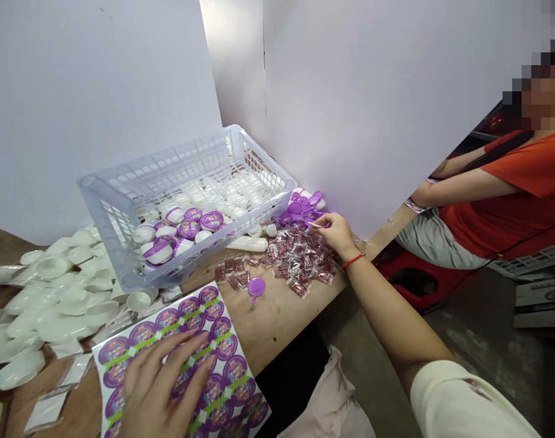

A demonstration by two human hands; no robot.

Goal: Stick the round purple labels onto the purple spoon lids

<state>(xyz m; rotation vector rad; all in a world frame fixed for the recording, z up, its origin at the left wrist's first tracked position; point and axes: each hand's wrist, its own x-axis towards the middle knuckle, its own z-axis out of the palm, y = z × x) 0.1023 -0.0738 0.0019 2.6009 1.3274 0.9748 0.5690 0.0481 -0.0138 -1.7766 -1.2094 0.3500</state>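
Bare wood: here's the open lane, a strip of table [272,340] between the sticker sheet [227,347] and the packets [300,258], one purple spoon [257,286] lying at its back.
Basket: the side wall of that basket [168,170] blocks a low reach, but the top's wide open from above!
Left end: jammed, with white scoops [72,298] heaped right up beside the basket.
Right hand [335,234]: packets crowd in below, more purple spoons [298,210] sit just beyond, and the white board [350,121] walls off the back.
Left hand [165,383]: only flat sheet separates it from that lane, open air above.
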